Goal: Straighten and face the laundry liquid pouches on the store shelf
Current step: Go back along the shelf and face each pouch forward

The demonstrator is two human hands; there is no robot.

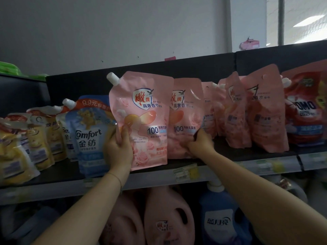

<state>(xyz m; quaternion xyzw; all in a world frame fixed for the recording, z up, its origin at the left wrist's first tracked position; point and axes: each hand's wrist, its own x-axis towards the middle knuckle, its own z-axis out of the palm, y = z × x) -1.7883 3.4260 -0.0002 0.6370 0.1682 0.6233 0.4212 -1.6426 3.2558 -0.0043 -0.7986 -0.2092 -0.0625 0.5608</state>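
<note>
Two hands are in view. The left hand [120, 149] is closed round the lower left edge of the front pink pouch [141, 121], with the thumb laid on the printed face. The right hand [200, 144] grips the lower right edge of the second pink pouch [185, 119], which is partly overlapped by the first. Both pouches are held at the front edge of the upper shelf [230, 165], long axis near vertical and printed face outward. The white cap [113, 78] of the front pouch points up and left. The film is glossy, soft and creased; the outline is roughly rectangular with rounded corners. Farther right, at least three more pink pouches [265, 108] are stood turned and leaning. One blue pouch [90, 138] is set just beside the front pouch on the left, and one red pouch [304, 110] at far right. Behind the shelf, a matt pale wall [123, 32] is seen.
</note>
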